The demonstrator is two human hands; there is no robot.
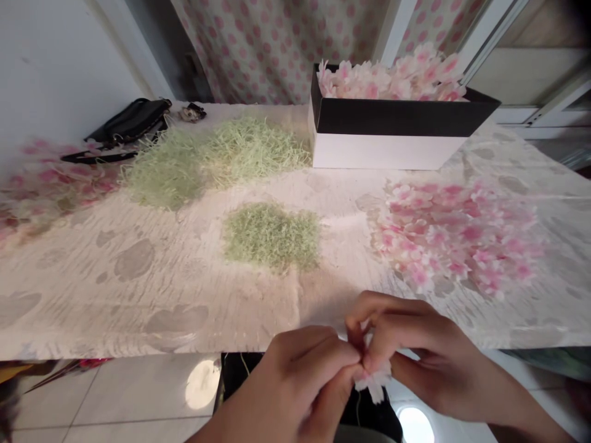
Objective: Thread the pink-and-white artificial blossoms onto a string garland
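My left hand [300,375] and my right hand [415,351] meet at the table's near edge, fingers pinched together on one small white and pink fabric flower [375,380]. The petals hang below my fingertips. A loose heap of pink and white flowers [457,237] lies on the cloth just beyond my right hand. A small pile of green stems [272,237] lies ahead of my left hand.
A black and white box [392,132] filled with pink flowers stands at the back. A larger spread of pale green stems [207,157] lies back left, near a black bag [132,123]. More pink flowers [41,181] sit at the far left. A patterned cloth [138,289] covers the table.
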